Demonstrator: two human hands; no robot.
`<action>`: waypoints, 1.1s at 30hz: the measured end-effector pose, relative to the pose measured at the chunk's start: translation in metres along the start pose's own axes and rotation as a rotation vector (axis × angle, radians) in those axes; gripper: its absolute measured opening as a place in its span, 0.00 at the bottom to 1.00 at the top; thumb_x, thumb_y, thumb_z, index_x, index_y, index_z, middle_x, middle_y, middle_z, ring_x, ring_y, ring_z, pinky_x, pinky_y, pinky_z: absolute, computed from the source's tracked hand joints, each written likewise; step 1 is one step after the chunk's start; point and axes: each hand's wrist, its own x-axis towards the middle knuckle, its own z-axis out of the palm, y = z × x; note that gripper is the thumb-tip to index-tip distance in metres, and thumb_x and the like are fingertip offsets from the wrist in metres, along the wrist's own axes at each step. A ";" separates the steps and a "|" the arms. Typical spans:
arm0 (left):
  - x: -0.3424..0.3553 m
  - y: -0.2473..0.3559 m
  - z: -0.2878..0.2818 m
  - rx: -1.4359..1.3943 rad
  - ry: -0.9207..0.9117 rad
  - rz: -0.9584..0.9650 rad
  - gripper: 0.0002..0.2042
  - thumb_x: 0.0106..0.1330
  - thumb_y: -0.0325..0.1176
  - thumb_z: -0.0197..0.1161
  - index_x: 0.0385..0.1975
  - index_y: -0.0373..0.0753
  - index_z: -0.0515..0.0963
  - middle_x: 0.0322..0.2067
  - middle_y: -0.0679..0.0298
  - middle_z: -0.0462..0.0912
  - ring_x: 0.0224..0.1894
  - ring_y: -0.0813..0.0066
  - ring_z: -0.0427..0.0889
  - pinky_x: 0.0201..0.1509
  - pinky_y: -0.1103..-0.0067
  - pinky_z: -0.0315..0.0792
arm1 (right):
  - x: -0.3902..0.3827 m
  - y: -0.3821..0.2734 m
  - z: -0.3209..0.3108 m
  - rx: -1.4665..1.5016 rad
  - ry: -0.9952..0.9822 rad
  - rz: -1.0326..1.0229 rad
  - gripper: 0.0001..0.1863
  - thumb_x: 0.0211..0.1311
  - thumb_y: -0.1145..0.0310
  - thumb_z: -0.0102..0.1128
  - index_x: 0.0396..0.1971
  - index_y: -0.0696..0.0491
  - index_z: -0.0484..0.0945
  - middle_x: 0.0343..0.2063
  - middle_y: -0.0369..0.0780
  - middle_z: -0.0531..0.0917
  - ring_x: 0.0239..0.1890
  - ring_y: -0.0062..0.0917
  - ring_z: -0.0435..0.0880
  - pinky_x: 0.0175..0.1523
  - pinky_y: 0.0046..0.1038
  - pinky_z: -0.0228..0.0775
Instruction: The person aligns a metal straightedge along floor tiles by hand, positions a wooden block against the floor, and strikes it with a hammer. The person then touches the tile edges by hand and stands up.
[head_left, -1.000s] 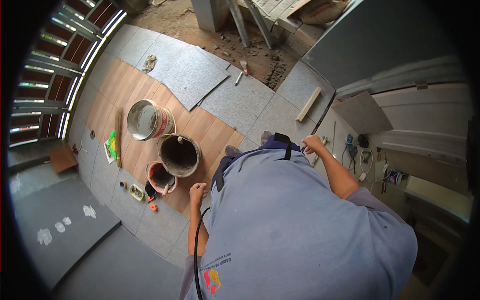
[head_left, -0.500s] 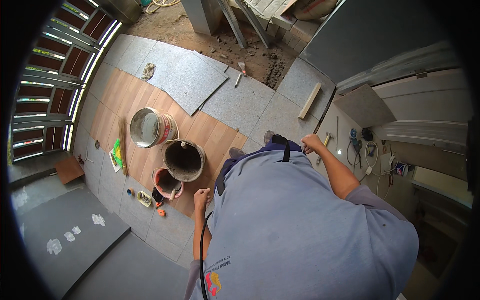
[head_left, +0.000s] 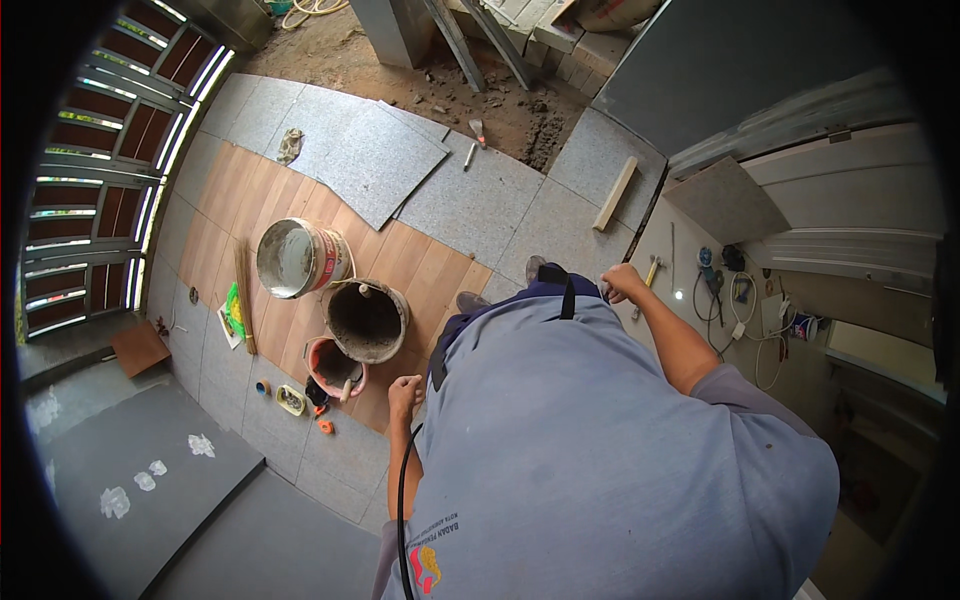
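My left hand (head_left: 405, 396) hangs by my left side with its fingers curled and nothing visible in it. Closest to it is a small reddish bucket (head_left: 314, 382) with a tool handle sticking out. Behind that stands a larger bucket (head_left: 402, 336) with a dark inside and another handle across its rim. A pale, mortar-smeared bucket (head_left: 338, 262) stands farther off. At my right hip, my right hand (head_left: 625, 283) is likewise curled closed, with nothing showing in it. A hammer (head_left: 651, 272) lies on the floor just past it.
Loose grey tiles (head_left: 385, 160) lie overlapped ahead, near a scraper (head_left: 477, 132). A wooden bar (head_left: 616, 194) lies on the tiles ahead right. Power tools with cords (head_left: 707, 275) sit at the right. A broom (head_left: 244, 298) lies left, and bare soil (head_left: 400, 90) borders the tiling.
The view has shifted very slightly, so the floor ahead appears a little lower and more to the left. Both hands keep nearly the same pose beside my body.
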 end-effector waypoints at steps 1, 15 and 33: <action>-0.001 0.002 0.001 0.000 0.001 0.002 0.10 0.62 0.35 0.67 0.34 0.34 0.81 0.24 0.67 0.79 0.22 0.80 0.76 0.23 0.83 0.72 | 0.001 0.000 -0.001 -0.005 -0.014 0.006 0.14 0.59 0.65 0.59 0.36 0.62 0.78 0.27 0.45 0.81 0.22 0.34 0.83 0.24 0.35 0.81; 0.006 -0.008 0.000 0.021 -0.067 -0.034 0.12 0.61 0.38 0.69 0.34 0.34 0.79 0.21 0.66 0.78 0.18 0.81 0.74 0.20 0.84 0.70 | -0.003 -0.015 -0.005 -0.011 -0.008 -0.025 0.14 0.59 0.66 0.59 0.37 0.63 0.78 0.26 0.45 0.81 0.20 0.32 0.83 0.24 0.34 0.81; 0.003 -0.002 0.003 0.009 -0.103 -0.080 0.11 0.62 0.38 0.67 0.34 0.35 0.80 0.22 0.68 0.79 0.20 0.81 0.76 0.23 0.83 0.73 | 0.000 -0.002 -0.004 -0.027 0.002 0.002 0.14 0.59 0.66 0.59 0.36 0.63 0.78 0.27 0.47 0.82 0.20 0.33 0.82 0.25 0.36 0.82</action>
